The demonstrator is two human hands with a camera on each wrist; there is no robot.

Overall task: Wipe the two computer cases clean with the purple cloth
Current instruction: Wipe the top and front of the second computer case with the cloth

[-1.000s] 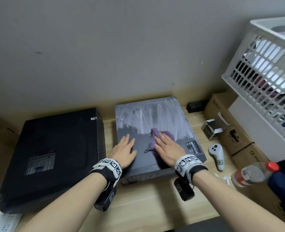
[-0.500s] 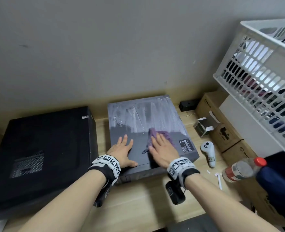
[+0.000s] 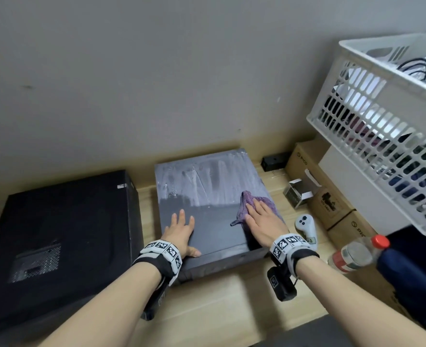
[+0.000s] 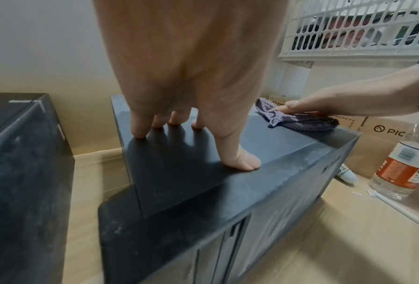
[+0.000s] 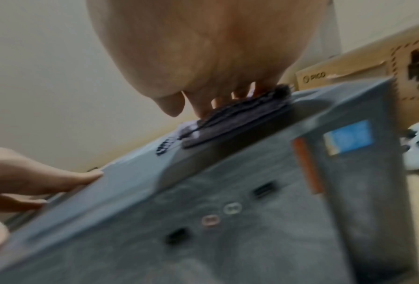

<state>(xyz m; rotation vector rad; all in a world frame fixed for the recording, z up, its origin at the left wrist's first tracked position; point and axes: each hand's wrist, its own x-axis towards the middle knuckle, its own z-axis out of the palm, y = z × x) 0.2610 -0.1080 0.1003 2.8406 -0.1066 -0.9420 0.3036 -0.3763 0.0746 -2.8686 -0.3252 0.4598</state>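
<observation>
The fingers (image 3: 257, 209) of the right hand (image 3: 263, 225) lay straight and close together, pressing the purple cloth (image 3: 245, 204) flat against the top of the grey computer case (image 3: 206, 221), near its right edge and about midway along it; no finger curled round the fabric. The cloth sat bunched, one loose corner trailing toward the middle of the lid, and it looked soft and limp, so it would likely fold and drag under the palm rather than hold any shape; a broad flat press seemed the sensible hold for it, not a pinch. The left hand (image 3: 180, 230) rested on the near left part of the same lid, its fingers (image 4: 138, 126) spread and straight, thumb near the front edge, apparently steadying the box. That case looked rigid and probably heavy, unlikely to slide far on the wooden tabletop (image 3: 219, 301), though bracing it was a fair precaution. Its far half carried pale streaks while the near half looked darker and even. To the left, apart from it, stood the black computer case (image 3: 56, 221), dusty in the left wrist view. To the right lay a white controller (image 3: 305, 225), a plastic bottle (image 3: 354, 254), cardboard boxes (image 3: 332, 204) and a white basket (image 3: 382, 126).
</observation>
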